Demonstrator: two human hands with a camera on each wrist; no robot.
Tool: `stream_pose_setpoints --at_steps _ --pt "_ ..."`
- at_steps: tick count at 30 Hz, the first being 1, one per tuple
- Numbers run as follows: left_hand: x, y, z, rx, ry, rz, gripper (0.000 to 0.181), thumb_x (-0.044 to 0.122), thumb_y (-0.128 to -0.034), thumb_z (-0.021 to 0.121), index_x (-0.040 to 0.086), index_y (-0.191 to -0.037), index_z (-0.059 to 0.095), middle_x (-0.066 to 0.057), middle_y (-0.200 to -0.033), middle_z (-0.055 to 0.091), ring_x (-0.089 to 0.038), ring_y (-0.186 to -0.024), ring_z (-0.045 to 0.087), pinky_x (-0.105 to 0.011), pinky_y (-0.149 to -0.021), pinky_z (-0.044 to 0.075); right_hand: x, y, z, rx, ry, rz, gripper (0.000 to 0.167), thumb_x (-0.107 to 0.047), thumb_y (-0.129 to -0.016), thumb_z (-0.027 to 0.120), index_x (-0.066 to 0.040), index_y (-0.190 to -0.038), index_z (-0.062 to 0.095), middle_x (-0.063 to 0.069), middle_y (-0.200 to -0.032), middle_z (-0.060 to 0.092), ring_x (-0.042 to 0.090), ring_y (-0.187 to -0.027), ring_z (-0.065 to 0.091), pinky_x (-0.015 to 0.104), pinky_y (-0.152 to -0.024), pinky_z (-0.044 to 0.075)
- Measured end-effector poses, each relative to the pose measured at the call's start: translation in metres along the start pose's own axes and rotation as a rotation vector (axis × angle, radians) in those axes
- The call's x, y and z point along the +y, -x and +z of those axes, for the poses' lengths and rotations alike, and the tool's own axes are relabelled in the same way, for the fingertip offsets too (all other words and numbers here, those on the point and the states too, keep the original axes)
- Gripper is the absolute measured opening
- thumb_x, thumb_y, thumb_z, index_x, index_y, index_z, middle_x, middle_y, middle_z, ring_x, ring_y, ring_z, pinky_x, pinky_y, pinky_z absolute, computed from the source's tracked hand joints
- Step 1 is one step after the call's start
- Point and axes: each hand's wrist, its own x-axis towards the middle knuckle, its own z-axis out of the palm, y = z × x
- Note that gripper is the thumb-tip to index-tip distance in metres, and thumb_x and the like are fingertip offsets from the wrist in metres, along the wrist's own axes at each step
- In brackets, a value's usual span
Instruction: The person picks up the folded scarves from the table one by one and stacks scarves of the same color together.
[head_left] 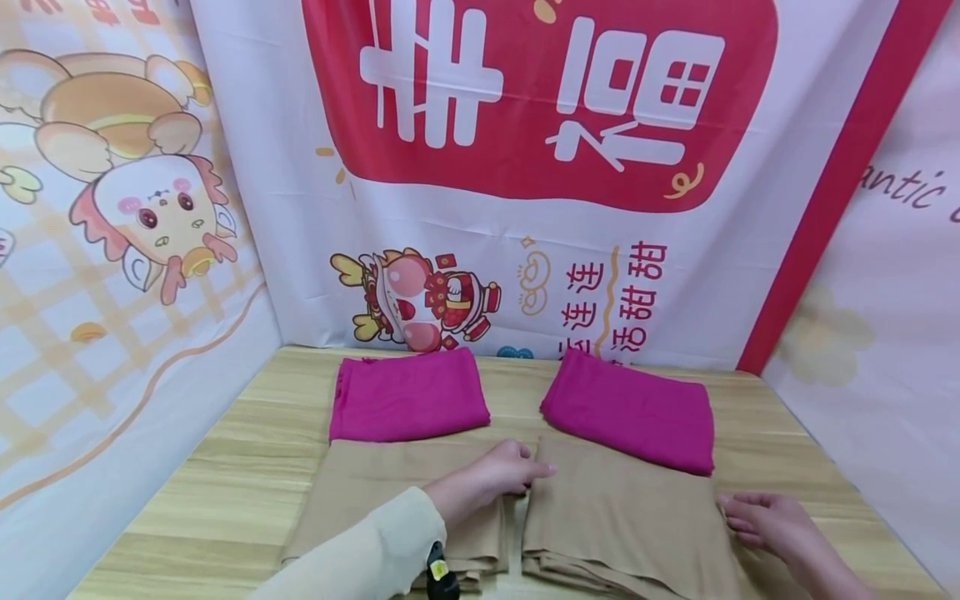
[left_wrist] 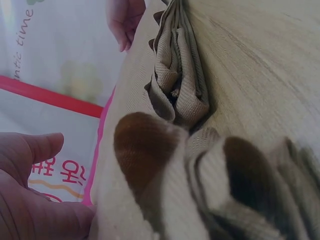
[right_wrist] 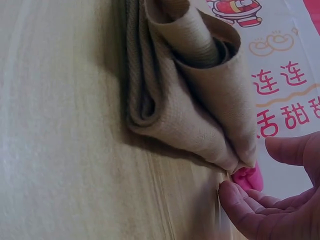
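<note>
Two folded tan cloths lie side by side in the head view, the left cloth (head_left: 390,479) and the right cloth (head_left: 622,517). My left hand (head_left: 491,475) is over the gap between them, its thumb at the right cloth's left edge. In the left wrist view that hand (left_wrist: 37,192) has its thumb and a finger apart. Beside the right cloth's right edge is my right hand (head_left: 780,529). The right wrist view shows this hand (right_wrist: 280,195) with thumb and fingers parted near a corner of the folded tan cloth (right_wrist: 200,110); contact there is unclear.
Behind the tan cloths lie two folded magenta cloths, one on the left (head_left: 408,396) and one on the right (head_left: 630,408), on the wood-grain table (head_left: 217,492). A printed red and white hanging (head_left: 480,225) stands at the back, with patterned sheets at both sides.
</note>
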Motion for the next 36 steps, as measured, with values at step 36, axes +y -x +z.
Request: stream_pose_setpoints --at_steps 36 --pt "-0.008 -0.021 0.008 -0.043 0.197 -0.038 0.023 0.012 -0.091 0.066 0.008 -0.07 0.056 -0.004 -0.066 0.064 -0.009 -0.053 0.057 -0.024 -0.054 0.054 0.005 0.001 0.014 -0.001 0.05 0.111 0.061 -0.033 -0.091 0.068 0.022 -0.114 0.055 0.003 -0.081 0.068 0.016 -0.074 0.065 0.034 -0.068 0.056"
